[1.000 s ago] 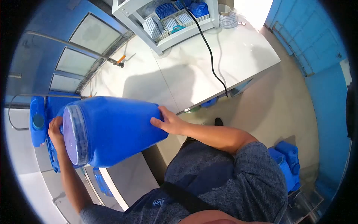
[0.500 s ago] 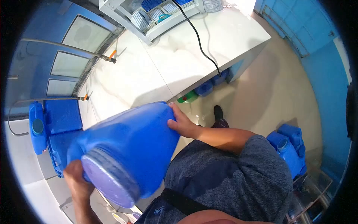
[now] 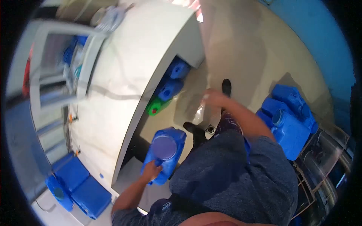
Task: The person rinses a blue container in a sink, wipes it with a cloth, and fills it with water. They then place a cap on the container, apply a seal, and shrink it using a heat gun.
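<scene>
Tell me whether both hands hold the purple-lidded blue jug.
No, only the left hand grips the jug, while the right hand is well away from it.

1. One purple-lidded blue container [image 3: 164,150].
2. Two blue containers under the worktop [image 3: 171,89], with one green container [image 3: 154,107] beside them.
3. Three blue containers at the image-left edge [image 3: 90,196].
4. At least three blue containers at the right [image 3: 290,132]; overlap hides the exact number.
5. Two dark shoes [image 3: 226,87].
6. One round floor drain [image 3: 210,129].
7. One worktop [image 3: 124,71].
</scene>
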Action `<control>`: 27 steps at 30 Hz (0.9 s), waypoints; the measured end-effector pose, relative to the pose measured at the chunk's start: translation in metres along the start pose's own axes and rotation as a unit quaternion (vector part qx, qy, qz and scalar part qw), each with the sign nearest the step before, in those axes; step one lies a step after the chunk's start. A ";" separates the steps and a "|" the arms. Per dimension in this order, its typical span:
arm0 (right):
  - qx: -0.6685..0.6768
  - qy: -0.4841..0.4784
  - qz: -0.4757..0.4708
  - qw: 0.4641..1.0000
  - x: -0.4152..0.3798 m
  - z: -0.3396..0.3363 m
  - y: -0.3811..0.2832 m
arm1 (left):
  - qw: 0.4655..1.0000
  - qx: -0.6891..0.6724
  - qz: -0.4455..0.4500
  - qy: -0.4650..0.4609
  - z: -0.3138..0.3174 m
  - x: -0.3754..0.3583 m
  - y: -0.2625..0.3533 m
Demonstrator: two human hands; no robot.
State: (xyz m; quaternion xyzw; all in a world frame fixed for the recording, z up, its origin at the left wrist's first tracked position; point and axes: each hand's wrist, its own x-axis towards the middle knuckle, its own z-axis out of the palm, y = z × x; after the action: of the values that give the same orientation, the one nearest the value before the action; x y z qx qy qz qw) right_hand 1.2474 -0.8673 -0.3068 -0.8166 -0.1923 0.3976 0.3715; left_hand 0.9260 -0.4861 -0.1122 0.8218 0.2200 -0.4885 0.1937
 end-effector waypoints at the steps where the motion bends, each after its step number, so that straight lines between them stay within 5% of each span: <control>1: 0.099 0.040 0.164 0.981 -0.018 -0.036 0.093 | 0.999 0.044 0.020 -0.005 0.008 0.042 0.039; 4: -0.095 0.204 0.306 0.925 -0.195 -0.188 0.263 | 0.999 0.023 0.029 -0.023 0.075 0.204 0.072; 6: -0.317 0.212 0.314 0.869 -0.345 -0.235 0.371 | 0.987 0.105 0.048 -0.109 0.098 0.311 0.110; 7: -0.230 0.225 0.462 0.827 -0.379 -0.270 0.338 | 0.986 0.110 0.038 -0.123 0.106 0.348 0.137; 8: -0.434 0.241 0.349 0.795 -0.460 -0.249 0.410 | 0.983 0.115 0.029 -0.137 0.110 0.382 0.168; 9: -0.379 0.302 0.386 0.785 -0.491 -0.245 0.419 | 0.992 0.038 -0.041 -0.111 0.104 0.408 0.226; 11: -0.248 0.349 0.447 0.785 -0.510 -0.237 0.394 | 0.991 0.020 -0.041 -0.125 0.095 0.471 0.292; 14: -0.045 0.330 0.426 0.841 -0.514 -0.158 0.395 | 0.996 -0.019 0.034 -0.075 0.052 0.544 0.404; 16: -0.030 0.272 0.452 0.849 -0.516 -0.081 0.406 | 0.981 -0.106 0.149 -0.071 0.018 0.593 0.483; 17: 0.005 0.200 0.494 0.846 -0.490 -0.065 0.383 | 0.966 -0.117 0.226 0.042 -0.006 0.574 0.535; 18: 0.086 0.161 0.533 0.826 -0.464 -0.057 0.363 | 0.962 -0.142 0.229 0.038 -0.016 0.594 0.580; 19: 0.143 0.138 0.527 0.826 -0.415 -0.087 0.312 | 0.929 -0.077 0.317 0.173 -0.026 0.596 0.617; 20: 0.148 0.227 0.428 0.862 -0.411 -0.044 0.333 | 0.942 -0.117 0.272 0.159 -0.060 0.558 0.661; 21: 0.229 0.173 0.460 0.840 -0.386 -0.043 0.332 | 0.860 -0.345 0.371 0.063 -0.076 0.536 0.689; 22: 0.220 0.169 0.442 0.853 -0.352 -0.057 0.326 | 0.866 -0.328 0.377 0.017 -0.101 0.486 0.705; 23: 0.172 0.136 0.401 0.889 -0.310 -0.081 0.308 | 0.811 -0.170 0.535 0.163 -0.116 0.435 0.701; 24: 0.120 0.096 0.354 0.923 -0.279 -0.100 0.296 | 0.840 -0.235 0.488 0.025 -0.128 0.389 0.689; 25: 0.100 0.076 0.319 0.939 -0.255 -0.114 0.296 | 0.873 -0.144 0.461 0.061 -0.134 0.345 0.667; 27: -0.004 0.122 0.225 0.967 -0.188 -0.145 0.283 | 0.854 -0.160 0.478 0.124 -0.123 0.280 0.590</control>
State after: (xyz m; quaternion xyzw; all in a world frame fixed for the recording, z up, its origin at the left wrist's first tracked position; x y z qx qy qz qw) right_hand 1.2532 -1.2318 -0.3677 -0.8827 0.0413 0.3677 0.2897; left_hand 1.4586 -0.8609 -0.2444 0.8371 -0.1030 -0.1872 0.5035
